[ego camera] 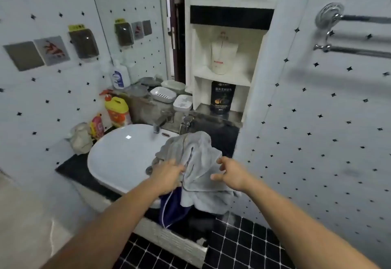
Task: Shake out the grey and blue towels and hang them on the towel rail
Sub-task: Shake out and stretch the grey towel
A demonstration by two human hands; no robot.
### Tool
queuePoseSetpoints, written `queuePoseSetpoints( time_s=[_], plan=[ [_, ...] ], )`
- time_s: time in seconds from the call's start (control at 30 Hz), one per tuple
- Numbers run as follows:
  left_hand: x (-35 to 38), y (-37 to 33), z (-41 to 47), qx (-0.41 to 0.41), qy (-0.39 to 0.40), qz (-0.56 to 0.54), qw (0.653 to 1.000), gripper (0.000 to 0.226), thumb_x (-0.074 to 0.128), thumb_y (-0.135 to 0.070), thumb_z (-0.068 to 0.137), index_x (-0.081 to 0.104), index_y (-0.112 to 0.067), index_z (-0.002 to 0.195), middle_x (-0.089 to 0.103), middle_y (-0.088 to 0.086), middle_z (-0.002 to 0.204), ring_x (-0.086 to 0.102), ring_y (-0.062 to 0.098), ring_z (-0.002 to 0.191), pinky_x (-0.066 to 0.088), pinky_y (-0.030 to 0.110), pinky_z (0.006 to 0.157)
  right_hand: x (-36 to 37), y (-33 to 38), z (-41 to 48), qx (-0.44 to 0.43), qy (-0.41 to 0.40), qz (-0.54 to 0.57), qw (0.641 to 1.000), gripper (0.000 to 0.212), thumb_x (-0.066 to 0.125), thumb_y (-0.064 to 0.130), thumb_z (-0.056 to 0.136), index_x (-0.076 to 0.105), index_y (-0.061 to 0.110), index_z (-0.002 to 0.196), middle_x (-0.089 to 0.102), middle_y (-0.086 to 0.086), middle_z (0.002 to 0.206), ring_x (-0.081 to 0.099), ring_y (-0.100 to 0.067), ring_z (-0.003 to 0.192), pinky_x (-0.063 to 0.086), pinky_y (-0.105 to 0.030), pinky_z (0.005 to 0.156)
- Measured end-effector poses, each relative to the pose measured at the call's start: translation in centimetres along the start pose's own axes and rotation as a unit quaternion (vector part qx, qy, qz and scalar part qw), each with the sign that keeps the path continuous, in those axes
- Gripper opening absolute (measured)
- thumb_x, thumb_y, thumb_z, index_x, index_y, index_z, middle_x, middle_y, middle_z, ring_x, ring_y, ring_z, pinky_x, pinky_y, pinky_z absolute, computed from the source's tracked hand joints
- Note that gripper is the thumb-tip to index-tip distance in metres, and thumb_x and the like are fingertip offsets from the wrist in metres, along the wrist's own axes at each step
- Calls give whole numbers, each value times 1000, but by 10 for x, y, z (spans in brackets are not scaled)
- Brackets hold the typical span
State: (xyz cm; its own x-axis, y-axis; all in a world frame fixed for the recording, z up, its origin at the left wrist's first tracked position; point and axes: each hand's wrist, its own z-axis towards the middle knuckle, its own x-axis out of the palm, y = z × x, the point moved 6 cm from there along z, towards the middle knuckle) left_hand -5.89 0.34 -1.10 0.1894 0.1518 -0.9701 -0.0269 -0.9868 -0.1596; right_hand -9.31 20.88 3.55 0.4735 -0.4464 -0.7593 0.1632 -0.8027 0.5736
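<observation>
While the left hand [169, 173] grips a fold of the grey towel [203, 154], the right hand [231, 172] hovers just beside it at three o'clock, fingers spread and holding nothing. The grey towel lies bunched over the right rim of the sink [118, 154], the blue towel [172, 209] hanging beneath it at six o'clock, and the towel rail [359, 52] waits well apart at one o'clock on the tiled wall. The pickup looks barely begun; the next move likely calls for the right hand to take a second edge so the grey towel can be lifted and shaken open.
</observation>
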Motion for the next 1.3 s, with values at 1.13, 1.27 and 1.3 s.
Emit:
queuePoseSetpoints(
  time_s=[1.13, 1.27, 1.3],
  plan=[
    [-270, -239, 96, 157, -225, -518, 810, 30, 62, -19, 89, 52, -19, 61, 47, 0, 64, 44, 15, 64, 36, 30, 66, -266, -70, -36, -80, -367, 413, 830, 26, 63, 2, 83, 57, 16, 62, 57, 7, 55, 49, -4, 49, 39, -20, 51],
    [-277, -319, 89, 212, -218, -462, 833, 28, 66, -33, 79, 67, -21, 104, 70, 0, 102, 64, 16, 96, 50, 38, 93, -324, -90, -80, -121, -376, 405, 825, 8, 60, -1, 83, 66, -1, 78, 67, -2, 71, 60, -12, 64, 48, -23, 61],
    [-279, -339, 87, 223, -207, -440, 845, 45, 71, -32, 78, 62, -20, 120, 67, 2, 117, 62, 15, 109, 47, 36, 101, -339, -94, -90, -131, -379, 405, 821, 13, 59, -3, 83, 69, 3, 81, 70, -1, 75, 63, -12, 67, 50, -24, 62]
  ],
)
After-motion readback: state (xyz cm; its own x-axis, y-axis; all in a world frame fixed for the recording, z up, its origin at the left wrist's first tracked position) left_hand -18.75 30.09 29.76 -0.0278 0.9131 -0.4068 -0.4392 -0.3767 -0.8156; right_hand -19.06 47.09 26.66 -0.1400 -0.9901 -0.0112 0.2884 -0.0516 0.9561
